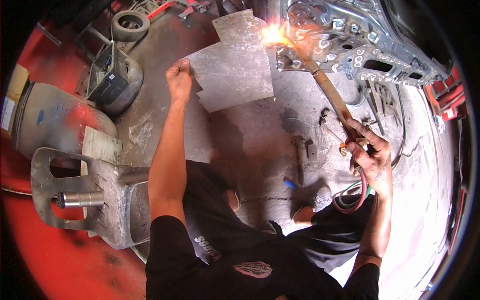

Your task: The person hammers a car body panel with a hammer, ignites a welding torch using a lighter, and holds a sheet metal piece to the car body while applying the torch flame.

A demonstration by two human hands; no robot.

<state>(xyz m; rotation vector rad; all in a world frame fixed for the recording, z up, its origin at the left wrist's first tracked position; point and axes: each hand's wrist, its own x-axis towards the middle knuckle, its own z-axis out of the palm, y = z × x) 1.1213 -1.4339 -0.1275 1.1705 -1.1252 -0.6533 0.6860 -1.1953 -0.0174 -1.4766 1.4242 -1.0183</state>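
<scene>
My left hand point(179, 79) is closed on the left edge of a grey metal sheet point(235, 70) with a stepped outline, thumb on top. My right hand point(369, 152) is wrapped round the handle of a torch point(327, 90), whose tube points up and to the left. At its tip a bright orange flame point(274, 35) burns between the sheet's upper right edge and a bare metal car panel point(345, 37). Glare hides the exact contact there. Red and green hoses point(352, 202) hang in a loop below my right hand.
A worn plastic chair point(107, 175) with a metal cylinder point(82, 199) on it stands at left. Behind are a barrel point(60, 117), a black crate point(107, 75) and a tire point(130, 26). A hammer point(299, 160) and a blue object point(289, 184) lie on the floor near my feet.
</scene>
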